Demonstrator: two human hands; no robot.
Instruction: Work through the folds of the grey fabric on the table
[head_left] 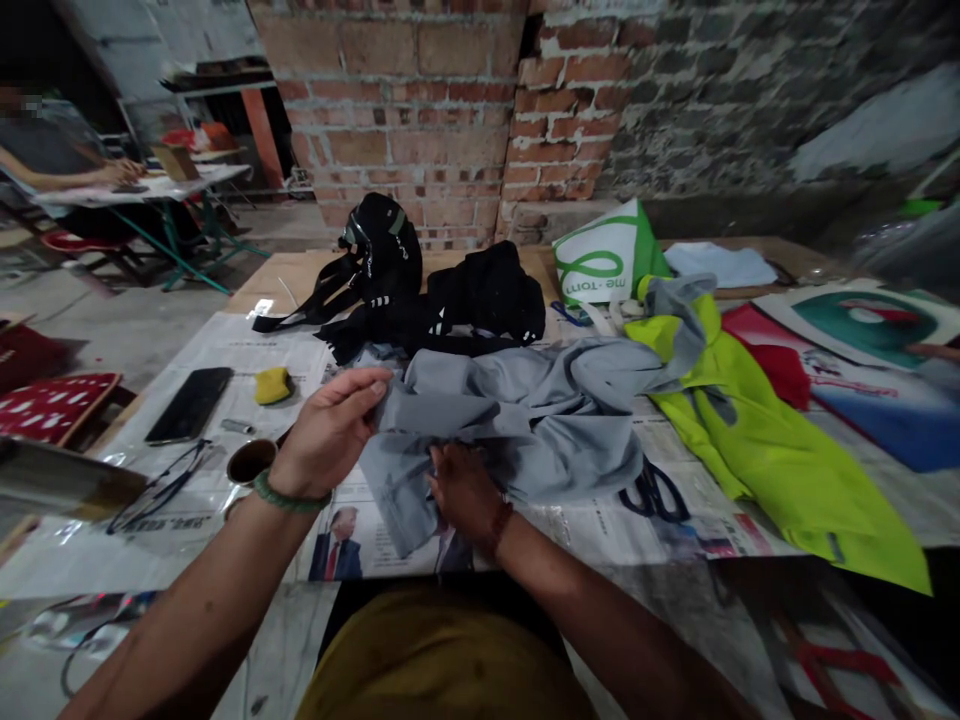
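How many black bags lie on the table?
2: one upright black bag near the brick wall, one flatter black bag beside it, behind the grey cloth. Others may be hidden.

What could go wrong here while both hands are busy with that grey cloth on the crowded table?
The left hand pinches an edge of the grey cloth right above a small cup; a sideways pull might tip it onto the newspaper. The black scissors lie partly under the cloth near the right hand, so a blind reach could meet the blades. The glasses and phone could be swept aside.
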